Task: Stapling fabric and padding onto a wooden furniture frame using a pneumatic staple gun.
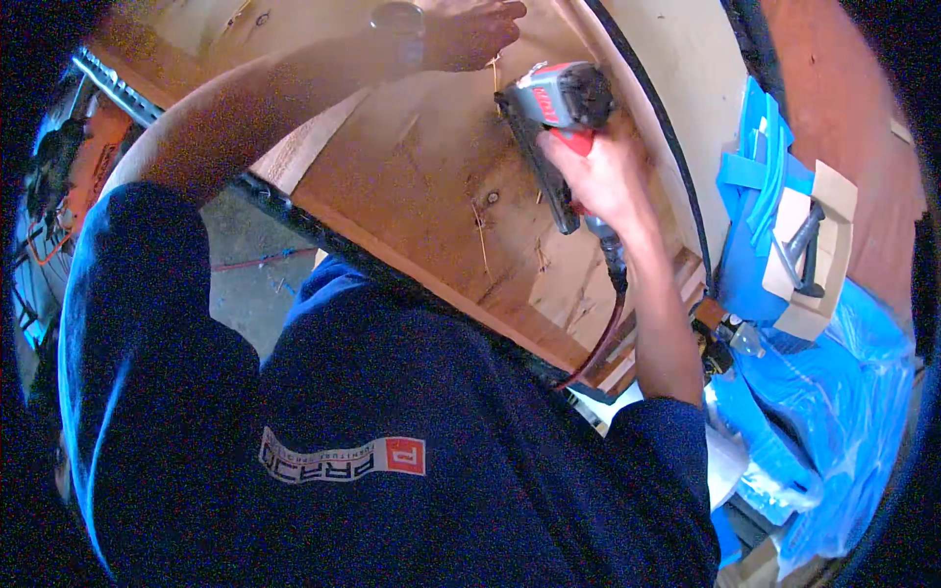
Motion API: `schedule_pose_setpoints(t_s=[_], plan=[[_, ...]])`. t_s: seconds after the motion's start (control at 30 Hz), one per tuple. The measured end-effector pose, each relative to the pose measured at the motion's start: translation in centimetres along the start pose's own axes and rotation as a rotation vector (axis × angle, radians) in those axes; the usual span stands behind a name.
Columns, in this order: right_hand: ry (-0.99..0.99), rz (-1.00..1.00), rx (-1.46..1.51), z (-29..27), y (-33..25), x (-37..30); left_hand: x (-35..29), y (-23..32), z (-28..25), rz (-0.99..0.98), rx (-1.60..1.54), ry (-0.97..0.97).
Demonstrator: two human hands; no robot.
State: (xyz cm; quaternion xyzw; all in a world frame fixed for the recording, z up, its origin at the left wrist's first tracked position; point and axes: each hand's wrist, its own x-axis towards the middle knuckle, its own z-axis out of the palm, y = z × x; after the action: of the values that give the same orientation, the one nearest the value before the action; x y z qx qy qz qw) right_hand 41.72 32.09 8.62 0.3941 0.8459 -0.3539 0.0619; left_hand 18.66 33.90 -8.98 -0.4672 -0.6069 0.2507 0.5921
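Observation:
My right hand [600, 181] is closed around the red handle of a grey, red and black pneumatic staple gun [561, 98]. An air hose [616, 323] runs from the bottom of the gun's handle. Its long dark magazine lies close over the inside of a wooden frame with a plywood panel [412, 167]. At the top edge of the view my left hand [475, 34] rests over the same panel, its fingers curled in. A thin pale strip shows just below those fingers; what they hold, if anything, is hidden. A clear band circles the left wrist.
Dark edging [323, 230] borders the frame on my side. At the right, blue plastic sheeting [833, 382] lies near an open cardboard box [828, 255] with a black-handled tool [806, 250] on it. Several thin pale strips lie on the panel. Grey floor [245, 274] shows at the left.

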Motion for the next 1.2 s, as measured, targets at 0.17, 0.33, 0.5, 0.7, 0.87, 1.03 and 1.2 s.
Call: schedule_pose_setpoints(t_s=[0.17,0.33,0.5,0.7,0.87,1.03,1.2], plan=[[0.007,0.083,0.268,-1.6,-1.1,-0.3,-2.3,1.3,4.0,-0.503,1.633,0.342],[0.105,0.213,0.399,-4.5,2.7,-3.8,-2.2,-14.3,1.2,0.858,3.874,0.031],[0.021,0.167,0.337,-3.3,5.1,-3.5,-13.4,-20.3,6.4,0.002,4.138,1.019],[0.082,0.328,0.198,-1.5,4.4,-2.5,-14.1,-19.4,3.7,-0.528,4.478,1.071],[0.215,0.493,0.149,0.0,1.2,-3.0,-12.0,-14.7,5.2,-0.489,4.450,1.124],[0.312,0.532,0.190,1.2,-5.6,-3.6,-8.1,-16.7,7.6,-0.906,3.802,0.951],[0.402,0.520,0.269,3.6,-10.4,-3.8,-10.2,-15.4,9.3,-0.387,3.420,0.369]])
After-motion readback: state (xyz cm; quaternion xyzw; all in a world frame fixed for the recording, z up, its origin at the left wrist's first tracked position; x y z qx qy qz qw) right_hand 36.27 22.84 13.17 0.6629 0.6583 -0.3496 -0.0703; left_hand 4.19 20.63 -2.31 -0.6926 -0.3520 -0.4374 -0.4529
